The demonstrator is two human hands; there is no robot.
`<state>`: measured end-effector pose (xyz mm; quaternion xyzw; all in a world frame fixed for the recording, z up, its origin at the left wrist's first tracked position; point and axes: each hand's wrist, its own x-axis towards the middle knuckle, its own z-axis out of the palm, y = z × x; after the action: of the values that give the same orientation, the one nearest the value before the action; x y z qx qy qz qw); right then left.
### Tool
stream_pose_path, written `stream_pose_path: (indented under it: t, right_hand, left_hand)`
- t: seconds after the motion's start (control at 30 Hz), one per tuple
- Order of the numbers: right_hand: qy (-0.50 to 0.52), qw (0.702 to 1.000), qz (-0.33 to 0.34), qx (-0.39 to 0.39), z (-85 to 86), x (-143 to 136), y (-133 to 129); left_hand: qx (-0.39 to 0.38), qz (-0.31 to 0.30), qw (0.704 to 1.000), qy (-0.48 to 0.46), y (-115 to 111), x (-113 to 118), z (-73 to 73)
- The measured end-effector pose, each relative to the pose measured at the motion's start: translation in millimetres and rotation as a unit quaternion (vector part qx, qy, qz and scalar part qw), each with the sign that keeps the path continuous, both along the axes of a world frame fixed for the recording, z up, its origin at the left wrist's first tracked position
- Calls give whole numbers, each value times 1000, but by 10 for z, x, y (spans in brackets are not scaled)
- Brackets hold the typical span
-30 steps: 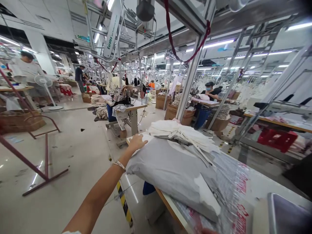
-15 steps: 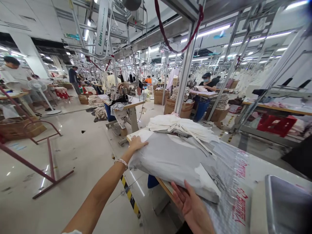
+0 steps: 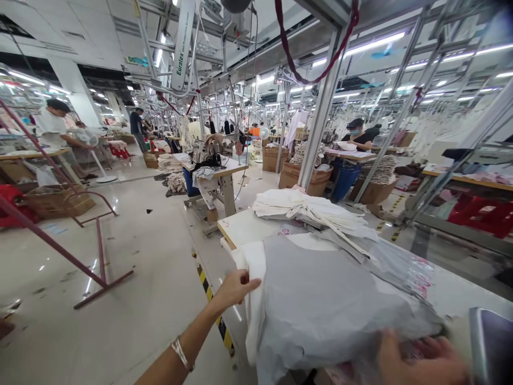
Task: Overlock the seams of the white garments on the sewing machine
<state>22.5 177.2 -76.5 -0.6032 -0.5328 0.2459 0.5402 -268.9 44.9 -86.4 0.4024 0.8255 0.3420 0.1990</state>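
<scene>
A grey and white cloth piece (image 3: 320, 289) spreads over the near part of the table and hangs past its front edge. At its left side, my left hand (image 3: 236, 289) pinches the white edge, thumb and fingers together, a bracelet on the wrist. My right hand (image 3: 420, 358), blurred, is at the cloth's lower right, its fingers partly under or behind the fabric; its grip cannot be made out. Behind the cloth lies a stack of white fabric pieces (image 3: 308, 206) with strips across it.
The white table (image 3: 240, 227) carries clear plastic with red print. A metal-rimmed tray (image 3: 479, 342) is at the right. Beyond stand a sewing machine (image 3: 206, 152), a metal post (image 3: 320, 112) and cardboard boxes. A red metal frame (image 3: 100, 251) stands left; people work farther back.
The grey cloth has come nearer and spread over the table's front edge, baring the table's left corner. My left hand moved down with its edge; my right hand moved right. The view shifted.
</scene>
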Motion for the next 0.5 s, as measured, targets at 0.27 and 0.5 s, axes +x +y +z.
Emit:
stream_pose_path:
  t: [0.27, 0.5]
  right_hand:
    - [-134, 927, 350, -25, 8, -670, -603]
    - [-160, 896, 403, -101, 144, -825, -503]
  left_hand:
    - [40, 128, 989, -62, 203, -174, -75]
    - [-46, 52, 994, -83, 353, -366, 237]
